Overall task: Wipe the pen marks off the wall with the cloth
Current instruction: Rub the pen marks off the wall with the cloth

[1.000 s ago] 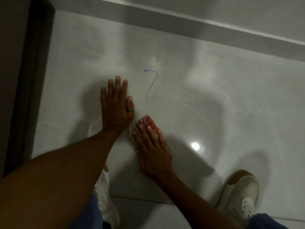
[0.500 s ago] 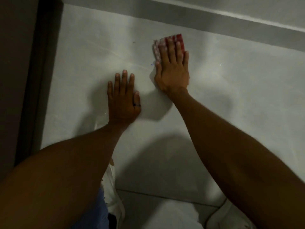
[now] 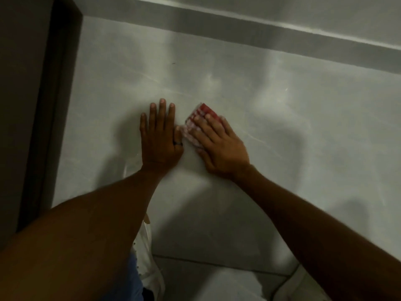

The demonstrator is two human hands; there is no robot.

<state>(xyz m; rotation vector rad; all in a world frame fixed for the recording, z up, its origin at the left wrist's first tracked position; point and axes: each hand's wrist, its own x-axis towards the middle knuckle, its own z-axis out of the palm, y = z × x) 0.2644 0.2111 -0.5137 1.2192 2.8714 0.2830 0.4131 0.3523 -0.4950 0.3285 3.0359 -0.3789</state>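
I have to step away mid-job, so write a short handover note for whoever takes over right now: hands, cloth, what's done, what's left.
Left hand: flat and open on the wall, fingers spread, bracing; a ring is on one finger.
Right hand: pressing the red-and-white cloth flat against the wall, right beside the left hand.
Done: no pen line shows on the visible stretch of wall; only a tiny dark speck higher up, left of centre.
Left: lift the cloth and check underneath, wipe the speck if it is ink, then look over the dim, glossy surface for faint traces.
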